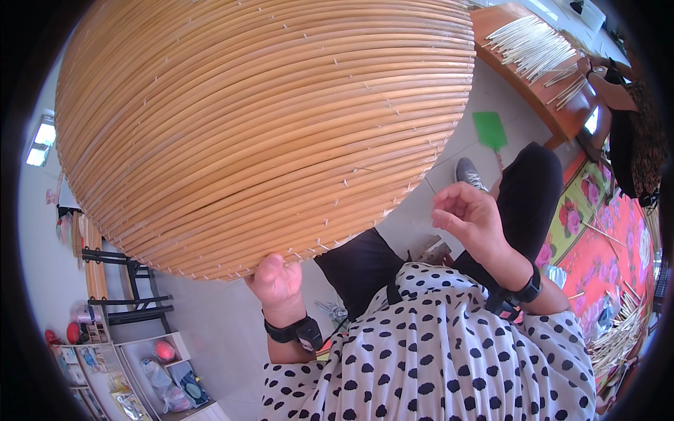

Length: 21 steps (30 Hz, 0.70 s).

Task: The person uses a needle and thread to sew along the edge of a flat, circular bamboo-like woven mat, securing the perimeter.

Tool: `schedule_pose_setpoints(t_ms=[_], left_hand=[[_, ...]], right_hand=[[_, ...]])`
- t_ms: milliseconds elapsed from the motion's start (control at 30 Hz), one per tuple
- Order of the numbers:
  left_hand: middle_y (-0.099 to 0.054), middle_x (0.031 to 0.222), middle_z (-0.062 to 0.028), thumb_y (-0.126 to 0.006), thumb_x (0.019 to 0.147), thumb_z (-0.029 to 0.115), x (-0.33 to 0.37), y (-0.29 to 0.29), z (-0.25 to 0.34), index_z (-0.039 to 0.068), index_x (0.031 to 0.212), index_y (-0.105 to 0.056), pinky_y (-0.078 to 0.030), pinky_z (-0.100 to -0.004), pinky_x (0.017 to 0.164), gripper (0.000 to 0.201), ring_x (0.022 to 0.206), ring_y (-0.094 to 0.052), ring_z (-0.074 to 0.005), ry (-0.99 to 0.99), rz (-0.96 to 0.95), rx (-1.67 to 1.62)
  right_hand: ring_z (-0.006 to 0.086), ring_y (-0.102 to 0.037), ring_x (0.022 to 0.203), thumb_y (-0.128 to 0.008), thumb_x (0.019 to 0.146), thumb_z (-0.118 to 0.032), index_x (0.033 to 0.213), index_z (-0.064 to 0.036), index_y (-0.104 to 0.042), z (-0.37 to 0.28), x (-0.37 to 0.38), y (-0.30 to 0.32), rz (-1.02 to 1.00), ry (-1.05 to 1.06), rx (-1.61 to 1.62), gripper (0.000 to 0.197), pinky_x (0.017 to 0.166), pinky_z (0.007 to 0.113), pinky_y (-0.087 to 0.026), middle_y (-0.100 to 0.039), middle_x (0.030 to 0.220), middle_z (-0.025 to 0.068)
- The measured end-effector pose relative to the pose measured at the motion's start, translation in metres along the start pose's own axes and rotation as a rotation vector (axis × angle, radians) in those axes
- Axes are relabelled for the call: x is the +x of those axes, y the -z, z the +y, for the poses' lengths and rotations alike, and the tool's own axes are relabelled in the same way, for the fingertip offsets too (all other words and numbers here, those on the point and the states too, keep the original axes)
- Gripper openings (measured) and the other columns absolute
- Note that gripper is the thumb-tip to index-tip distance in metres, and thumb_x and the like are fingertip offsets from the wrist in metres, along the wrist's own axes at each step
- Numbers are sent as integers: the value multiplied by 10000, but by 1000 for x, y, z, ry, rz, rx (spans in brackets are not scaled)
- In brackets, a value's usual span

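Note:
A large mat of tan cane rods [281, 126], stitched together with short white thread loops, fills the upper left of the view. Its near edge carries a row of white stitches. My left hand [278, 282] grips that edge, thumb on top and the other fingers hidden underneath. To the right of the mat's lower right edge, apart from it, my right hand [472, 219] is raised with its fingers curled and thumb drawn in. Whatever it may pinch is too small to make out.
At the upper right, a wooden table [491, 24] bears a bundle of pale sticks [532, 45], with another person's hand [584, 67] beside it. A green fly swatter [489, 130] lies near my shoe. Floral cloth [611, 242] with loose sticks is right; a black-framed rack [137, 305] and open box [179, 347] are left.

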<state>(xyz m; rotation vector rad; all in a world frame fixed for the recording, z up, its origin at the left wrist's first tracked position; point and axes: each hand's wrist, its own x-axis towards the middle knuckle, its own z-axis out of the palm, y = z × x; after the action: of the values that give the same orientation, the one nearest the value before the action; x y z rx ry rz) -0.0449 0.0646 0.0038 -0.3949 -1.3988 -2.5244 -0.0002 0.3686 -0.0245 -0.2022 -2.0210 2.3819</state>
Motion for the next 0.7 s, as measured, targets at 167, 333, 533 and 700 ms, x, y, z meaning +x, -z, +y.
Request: schedule_pose_setpoints(t_ms=[167,333,533,700], left_hand=[[-476,1409,-79,-664,721,7,-4,0,2,80,1424,-421,-380,-497,1111,748,1313,-458,-285,-10,-35,-14],[-481,1403,-91,-645,726,-1,-2,-5,3,63,1424,-414,-385,-497,1108,738,1309,-465,-292,66,-28,-39],[-485,1397,-102,-622,737,6,-7,-5,0,52,1433,-391,-378,-496,1115,735,1308,-465,-295,110,20,-37],[-498,1387,-97,-636,737,-20,-9,-4,-3,59,1419,-417,-391,-494,1106,721,1296,-481,-290,98,23,-66]], right_hand=[[215,-637,841,-745,697,43,1040,-60,-645,-15,-3,-10,307,539,-592,372,738,301,-527,-664,1029,76],[295,-572,999,-750,594,38,1075,-82,-663,-24,5,-18,367,1008,-923,503,830,365,-484,-639,1131,63],[272,-566,982,-742,604,21,1063,-90,-682,-24,13,-29,353,1109,-993,476,822,338,-472,-632,1116,49],[194,-545,841,-713,607,-29,1063,-101,-702,-16,8,-31,312,1167,-1083,462,715,294,-430,-608,939,2]])
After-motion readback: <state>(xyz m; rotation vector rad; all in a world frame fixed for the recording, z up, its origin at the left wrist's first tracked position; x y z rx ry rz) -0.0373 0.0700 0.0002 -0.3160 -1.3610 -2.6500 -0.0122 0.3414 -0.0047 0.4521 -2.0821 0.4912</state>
